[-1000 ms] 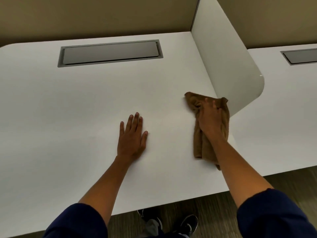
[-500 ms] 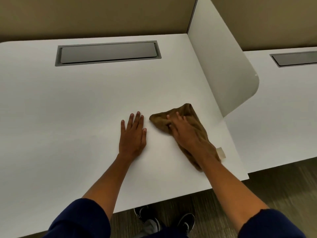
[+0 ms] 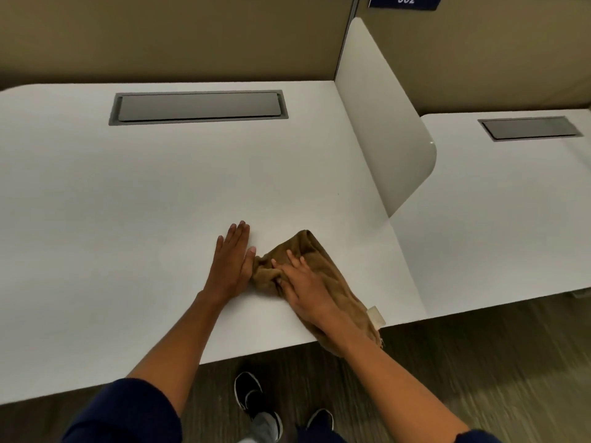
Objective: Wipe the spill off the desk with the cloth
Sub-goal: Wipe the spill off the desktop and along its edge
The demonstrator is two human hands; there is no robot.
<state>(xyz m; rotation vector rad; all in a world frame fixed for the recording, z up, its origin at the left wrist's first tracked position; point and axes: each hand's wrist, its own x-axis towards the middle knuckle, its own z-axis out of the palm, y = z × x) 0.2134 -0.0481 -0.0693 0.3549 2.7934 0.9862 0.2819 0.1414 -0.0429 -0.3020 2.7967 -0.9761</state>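
A brown cloth (image 3: pixel 315 255) lies bunched on the white desk (image 3: pixel 144 193) near its front edge, and its tail with a pale tag hangs over that edge. My right hand (image 3: pixel 303 287) presses down on the cloth with fingers spread. My left hand (image 3: pixel 232 260) rests flat on the desk just left of the cloth, its thumb side touching the cloth's bunched end. No spill is visible on the desk surface.
A grey cable hatch (image 3: pixel 198 107) is set into the back of the desk. A white rounded divider panel (image 3: pixel 383 123) stands along the right side, with a second desk (image 3: pixel 495 219) beyond it. Beige partition walls rise behind. My shoes (image 3: pixel 248 394) show on the floor below.
My right hand has dragged the cloth from beside the divider leftward and toward the front edge, up against my left hand. The left hand has stayed flat in place.
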